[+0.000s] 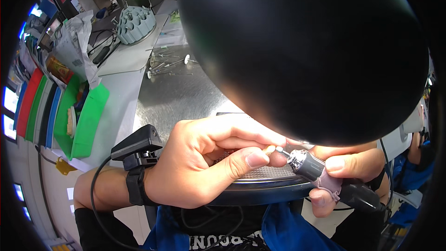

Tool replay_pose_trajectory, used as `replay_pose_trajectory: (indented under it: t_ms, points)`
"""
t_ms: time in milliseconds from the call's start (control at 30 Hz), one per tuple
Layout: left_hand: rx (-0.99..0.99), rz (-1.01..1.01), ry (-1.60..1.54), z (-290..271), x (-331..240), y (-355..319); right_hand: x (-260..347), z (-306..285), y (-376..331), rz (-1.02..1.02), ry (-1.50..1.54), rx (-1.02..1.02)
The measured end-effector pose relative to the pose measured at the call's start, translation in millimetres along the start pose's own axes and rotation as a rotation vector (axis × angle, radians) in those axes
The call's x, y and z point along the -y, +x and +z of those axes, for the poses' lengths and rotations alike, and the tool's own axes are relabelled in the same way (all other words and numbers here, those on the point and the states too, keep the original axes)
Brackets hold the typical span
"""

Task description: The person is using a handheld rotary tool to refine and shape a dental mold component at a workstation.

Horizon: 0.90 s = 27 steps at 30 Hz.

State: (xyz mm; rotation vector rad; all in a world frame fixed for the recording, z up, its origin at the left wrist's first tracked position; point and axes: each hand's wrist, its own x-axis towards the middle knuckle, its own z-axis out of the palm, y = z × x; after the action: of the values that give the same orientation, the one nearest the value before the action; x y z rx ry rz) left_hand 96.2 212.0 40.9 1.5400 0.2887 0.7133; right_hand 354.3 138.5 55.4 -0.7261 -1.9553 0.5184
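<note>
My left hand (200, 158) is closed, thumb and fingers pinching a small yellowish piece (269, 149) that is too small to name surely. Gripped in my right hand (355, 165) is a dark rotary handpiece (309, 165) with a shiny metal collar and a pinkish wrap round its body. The handpiece's thin tip points left and meets, or nearly meets, the small piece. Both hands are close together over a metal mesh grate (267, 173). Part of the right hand's fingers lies hidden behind the handpiece and a dark dome.
A big black dome (302, 56) hides the upper right. Several thin-shanked rotary tools (167, 65) lie on the metal worktop (172, 93). Farther back stands a grey holder with holes (135, 24). At left are a green bin (95, 116) and coloured bins. A black device (137, 146) is strapped to my left wrist, its cable hanging down.
</note>
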Motion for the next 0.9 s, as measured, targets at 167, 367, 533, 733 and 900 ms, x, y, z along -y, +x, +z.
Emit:
replay_pose_trajectory:
  t_ms: [167, 367, 533, 733, 900]
  points:
    - [0.024, 0.036, -0.075, 0, 1, 2, 18, -5, -3, 0.133, -0.018, 0.129]
    - [0.009, 0.026, -0.037, -3, 2, 1, 5, 10, -4, -0.004, -0.031, -0.027]
    - [-0.034, 0.02, 0.049, -1, -1, 1, 2, 11, -3, -0.052, -0.07, -0.017]
    - [-0.073, -0.008, 0.123, 1, -6, 1, 4, 12, -7, -0.016, -0.071, -0.056]
    - [-0.084, -0.035, 0.156, 1, -10, 4, 3, 13, -4, -0.014, -0.094, -0.054]
